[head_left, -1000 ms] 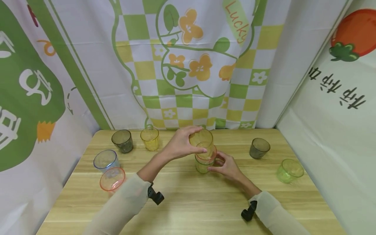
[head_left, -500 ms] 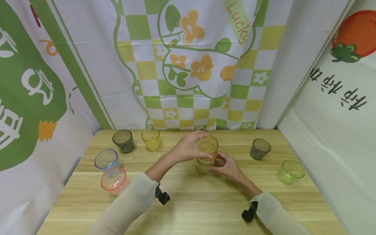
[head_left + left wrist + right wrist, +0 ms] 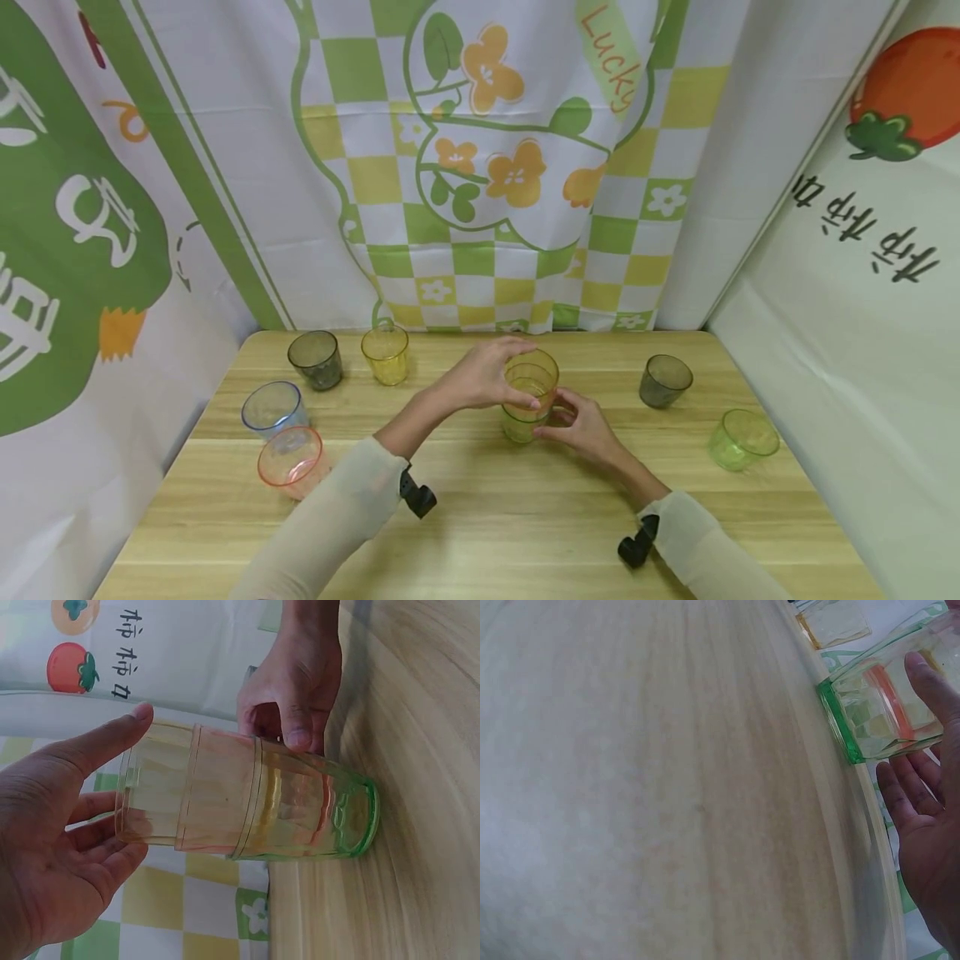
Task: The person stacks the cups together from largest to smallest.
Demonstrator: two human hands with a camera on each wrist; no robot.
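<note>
A stack of nested clear cups stands upright at the table's middle. Its bottom is a green cup [image 3: 519,430]; a pink cup [image 3: 217,791] sits inside that, and a yellow cup [image 3: 159,780] sits in the pink one. My left hand [image 3: 483,377] grips the yellow cup near its rim, thumb on the near side and fingers behind. Low on the stack's right side, my right hand [image 3: 588,431] holds the green cup between thumb and fingers. In the right wrist view the right thumb [image 3: 930,682] lies against the green wall; some fingers are hidden behind the cups.
At left on the wooden table [image 3: 480,533] are a grey cup [image 3: 316,367], a yellow cup [image 3: 386,362], a blue-rimmed cup [image 3: 272,412] and a red-rimmed cup [image 3: 292,468]. Another grey cup [image 3: 664,383] and a green cup [image 3: 742,442] stand at right. Printed curtains [image 3: 510,275] hang behind.
My left hand has moved right and down, lowering the yellow cup from a tilt above the stack into the pink cup. My right hand has stayed on the green cup.
</note>
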